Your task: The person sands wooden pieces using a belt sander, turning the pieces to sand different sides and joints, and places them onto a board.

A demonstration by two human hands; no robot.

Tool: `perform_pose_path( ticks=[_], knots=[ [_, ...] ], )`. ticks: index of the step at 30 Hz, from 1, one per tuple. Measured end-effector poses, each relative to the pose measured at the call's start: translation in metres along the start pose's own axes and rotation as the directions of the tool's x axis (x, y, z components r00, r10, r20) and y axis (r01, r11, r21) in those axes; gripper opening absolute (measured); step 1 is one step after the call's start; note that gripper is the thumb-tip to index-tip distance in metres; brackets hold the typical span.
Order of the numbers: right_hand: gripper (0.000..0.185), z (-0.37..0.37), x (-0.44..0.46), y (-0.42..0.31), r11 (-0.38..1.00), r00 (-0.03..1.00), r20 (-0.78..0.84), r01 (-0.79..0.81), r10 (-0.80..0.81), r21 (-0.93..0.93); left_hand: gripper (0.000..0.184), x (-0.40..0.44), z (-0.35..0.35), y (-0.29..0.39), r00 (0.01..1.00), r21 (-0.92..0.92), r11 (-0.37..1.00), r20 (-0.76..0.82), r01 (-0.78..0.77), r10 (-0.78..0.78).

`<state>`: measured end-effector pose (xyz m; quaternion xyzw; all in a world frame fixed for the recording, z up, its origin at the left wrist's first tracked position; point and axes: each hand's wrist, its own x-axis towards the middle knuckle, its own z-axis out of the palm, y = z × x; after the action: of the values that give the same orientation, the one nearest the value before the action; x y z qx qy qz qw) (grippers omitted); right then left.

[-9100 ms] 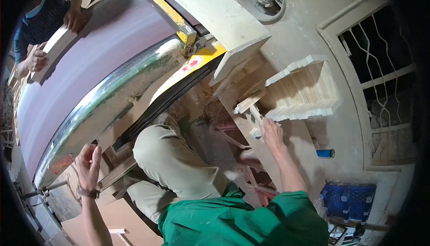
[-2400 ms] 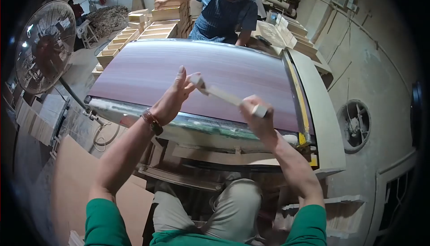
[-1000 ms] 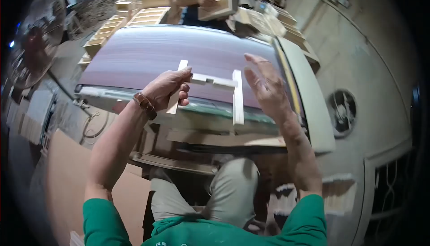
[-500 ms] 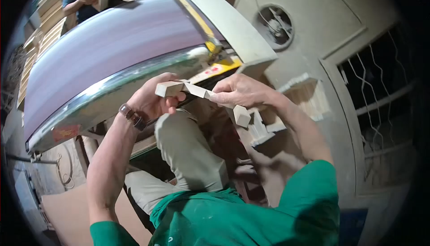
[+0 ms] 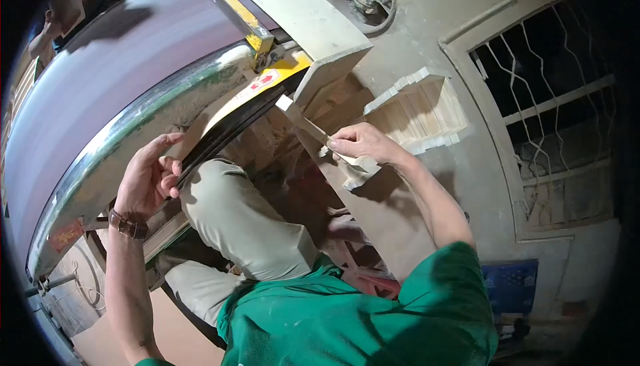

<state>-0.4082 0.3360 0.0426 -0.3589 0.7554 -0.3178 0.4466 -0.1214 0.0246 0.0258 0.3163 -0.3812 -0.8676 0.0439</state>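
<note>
My right hand (image 5: 368,145) pinches a slim pale wooden strip (image 5: 308,125) between thumb and fingers, over a plank at my right. The strip slants from the upper left, and its far end shows a light cut face. Just below that hand lies a short pale wood piece (image 5: 362,175); whether the two touch I cannot tell. My left hand (image 5: 152,174) holds nothing, its fingers loosely bent and apart, in front of the near edge of a machine with a broad purple-grey belt (image 5: 153,39).
A stack of wooden pieces (image 5: 427,114) stands beyond my right hand. A yellow bar (image 5: 233,6) and a pale panel (image 5: 293,9) border the belt. Another person's hand (image 5: 51,26) shows at the upper left. On the right is a barred window (image 5: 547,99).
My left hand has let go of the wood and moved left. My right hand has moved right and down to the wood pieces on the plank. The view has also shifted.
</note>
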Motion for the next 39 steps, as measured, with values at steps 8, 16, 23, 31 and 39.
perform_pose_path(
  ticks=[8,16,23,31,39],
  knots=[
    [0.031,0.013,0.009,-0.04,0.99,0.989,-0.142,0.031,-0.05,-0.134,0.047,-0.005,0.026,0.01,0.998,0.128,0.991,0.045,-0.043,0.037],
    [0.029,0.03,0.017,-0.073,0.926,0.975,-0.141,0.114,-0.174,-0.359,0.041,-0.003,0.062,0.005,0.976,0.128,0.991,0.216,-0.039,0.011],
    [0.029,0.035,0.007,-0.069,0.906,0.953,-0.205,0.125,-0.223,-0.405,0.043,0.001,0.073,-0.027,0.932,0.051,0.975,0.307,-0.216,0.19],
    [0.03,0.039,-0.005,-0.069,0.947,0.983,-0.148,0.058,-0.11,-0.316,0.037,0.007,0.082,-0.039,0.893,-0.23,0.949,0.345,-0.216,0.287],
    [0.028,0.04,-0.014,-0.05,0.987,0.995,-0.093,0.024,-0.039,-0.158,0.045,0.014,0.087,-0.044,0.861,-0.226,0.961,0.443,-0.163,0.25]
  ],
)
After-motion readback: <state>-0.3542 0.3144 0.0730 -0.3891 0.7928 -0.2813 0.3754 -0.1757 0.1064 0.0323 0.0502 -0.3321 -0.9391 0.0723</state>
